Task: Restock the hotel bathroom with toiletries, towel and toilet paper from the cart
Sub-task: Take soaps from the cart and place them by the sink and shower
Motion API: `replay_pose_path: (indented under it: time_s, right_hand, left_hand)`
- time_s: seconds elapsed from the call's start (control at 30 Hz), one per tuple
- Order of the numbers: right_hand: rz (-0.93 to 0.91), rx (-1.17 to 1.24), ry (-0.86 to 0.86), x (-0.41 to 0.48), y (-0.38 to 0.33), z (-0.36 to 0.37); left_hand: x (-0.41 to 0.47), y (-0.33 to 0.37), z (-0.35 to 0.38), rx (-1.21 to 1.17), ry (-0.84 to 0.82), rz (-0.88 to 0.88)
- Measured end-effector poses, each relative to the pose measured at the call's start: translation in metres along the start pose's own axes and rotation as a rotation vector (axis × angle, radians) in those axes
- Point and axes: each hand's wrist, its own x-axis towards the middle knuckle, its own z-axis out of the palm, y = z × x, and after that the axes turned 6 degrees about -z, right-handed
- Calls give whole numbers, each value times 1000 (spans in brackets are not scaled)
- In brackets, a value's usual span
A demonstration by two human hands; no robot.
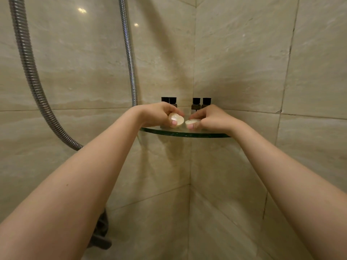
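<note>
Two round pale soaps over the near edge of a glass corner shelf [178, 134]. On the left, tilted up on edge, the left soap [177, 119], pinched in the left grip [159, 113], thumb on its near face and fingers curled over the top. Just beside it across a small gap, lying flatter and low over the glass, the right soap [193, 121], pinched in the right grip [211, 118], thumb against its near rim and fingers curled behind. Cannot tell whether either soap touches the glass.

Behind the grips, at the far side of the shelf against the corner, four small dark bottles with black caps, all upright: a left pair [169, 100] and a right pair [201, 103], lower parts hidden.

Shelf fixed where two beige marble-tiled walls [244, 62] meet. Further left, a metal shower hose [28, 72] hanging in a loop down the left wall. Low on the left, behind the left forearm [75, 175], a dark fitting [101, 235], blurred.
</note>
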Motion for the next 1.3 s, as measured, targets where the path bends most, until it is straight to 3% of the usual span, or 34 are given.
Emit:
replay_pose_path:
  time_s: [0.6, 1.3]
  right_hand:
    - [17, -57, -38, -4, -8, -4]
    - [36, -182, -11, -9, -16, -4]
  left_hand:
    - [-9, 13, 1, 471, 44, -56]
    - [-16, 16, 3, 446, 105, -29]
